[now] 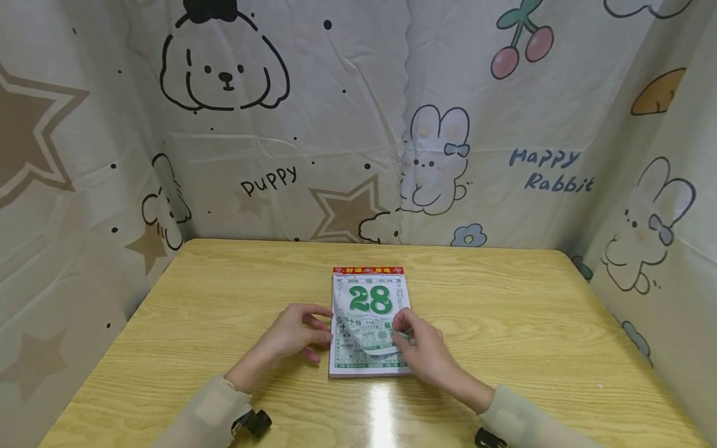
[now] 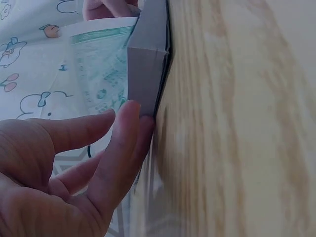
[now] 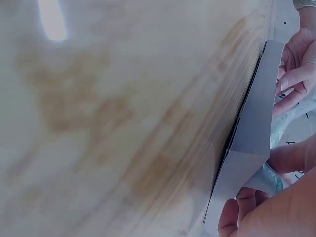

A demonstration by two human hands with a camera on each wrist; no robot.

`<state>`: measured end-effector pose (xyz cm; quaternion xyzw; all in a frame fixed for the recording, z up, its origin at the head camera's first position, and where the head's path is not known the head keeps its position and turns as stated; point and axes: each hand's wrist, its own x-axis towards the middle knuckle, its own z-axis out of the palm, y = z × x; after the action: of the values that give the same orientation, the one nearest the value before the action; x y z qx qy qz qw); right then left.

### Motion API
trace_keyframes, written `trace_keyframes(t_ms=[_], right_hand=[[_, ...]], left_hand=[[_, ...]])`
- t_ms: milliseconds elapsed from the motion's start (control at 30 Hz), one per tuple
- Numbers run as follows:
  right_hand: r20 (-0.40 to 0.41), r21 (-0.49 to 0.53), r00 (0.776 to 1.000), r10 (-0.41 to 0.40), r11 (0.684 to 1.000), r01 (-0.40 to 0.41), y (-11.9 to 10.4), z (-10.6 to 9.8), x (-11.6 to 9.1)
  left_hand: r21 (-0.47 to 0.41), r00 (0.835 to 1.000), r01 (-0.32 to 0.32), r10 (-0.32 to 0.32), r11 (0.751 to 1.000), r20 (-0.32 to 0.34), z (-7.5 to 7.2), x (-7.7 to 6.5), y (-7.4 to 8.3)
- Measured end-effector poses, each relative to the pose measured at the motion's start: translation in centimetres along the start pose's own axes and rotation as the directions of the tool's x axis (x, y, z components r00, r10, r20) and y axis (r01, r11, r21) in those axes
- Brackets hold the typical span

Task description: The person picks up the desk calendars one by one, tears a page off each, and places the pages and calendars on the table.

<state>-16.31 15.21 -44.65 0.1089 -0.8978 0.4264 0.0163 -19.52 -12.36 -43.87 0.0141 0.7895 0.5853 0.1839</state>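
Both hands work a calendar (image 1: 370,323) on the counter (image 1: 504,311): left hand (image 1: 294,336) presses its edge with straight fingers; right hand (image 1: 420,348) pinches the curled top page (image 1: 366,339).

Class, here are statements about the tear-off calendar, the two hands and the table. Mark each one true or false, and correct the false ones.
1. The tear-off calendar lies flat on the wooden table. True.
2. Its top page shows a green 28. True.
3. The right hand rests away from the calendar. False: it pinches the top page, curling it up.
4. The left hand holds a pen. False: its fingers touch the calendar's left edge.
5. The calendar's header strip is blue. False: it is red.
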Motion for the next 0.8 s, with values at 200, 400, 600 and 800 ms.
trace_keyframes(t_ms=[200,400,600,800], right_hand=[[0.064,0.073,0.994,0.091,0.993,-0.096,-0.2,-0.6,0.4],[0.076,0.111,0.990,0.122,0.985,-0.130,0.1,-1.2,0.6],[0.071,0.126,0.981,0.181,0.974,-0.189,0.0,-1.4,0.7],[0.021,0.112,0.973,0.228,0.967,-0.229,-0.1,-1.4,0.8]], left_hand=[[0.022,1.000,-0.003,0.003,1.000,0.014,0.1,0.3,0.0],[0.020,1.000,0.017,-0.017,1.000,0.017,0.1,0.9,0.0],[0.030,1.000,0.023,-0.023,0.999,0.000,0.2,1.0,-0.1],[0.027,1.000,0.027,-0.027,0.999,-0.007,0.3,0.9,0.0]])
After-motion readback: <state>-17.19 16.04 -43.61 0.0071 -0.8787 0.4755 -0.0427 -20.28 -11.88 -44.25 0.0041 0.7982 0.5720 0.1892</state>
